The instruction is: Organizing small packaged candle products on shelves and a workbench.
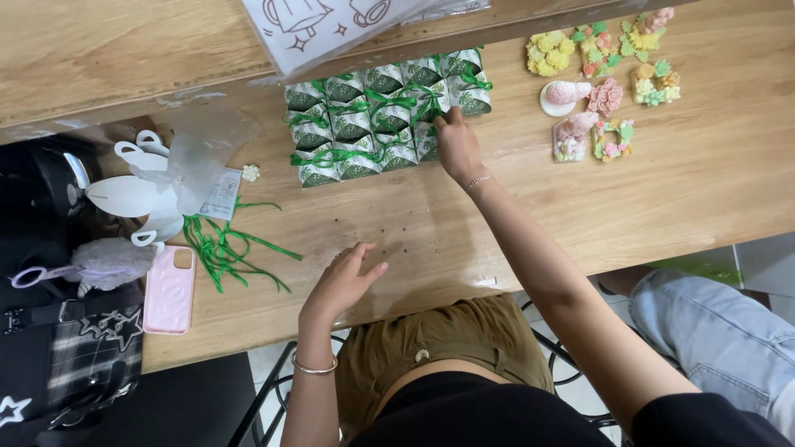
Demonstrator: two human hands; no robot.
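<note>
On the wooden table [662, 190] sit about fifteen small green leaf-print gift boxes with green ribbons [385, 116] (three rows). The right hand [457, 147] touches them, fingers together; the left hand [344, 281] rests open, empty.

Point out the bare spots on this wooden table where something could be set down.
Bare wood lies between the gift boxes and the left hand, and right of the right hand, below the flower ornaments. Crowded: the left edge, with green ribbons, pink phone and white cutouts.
</note>
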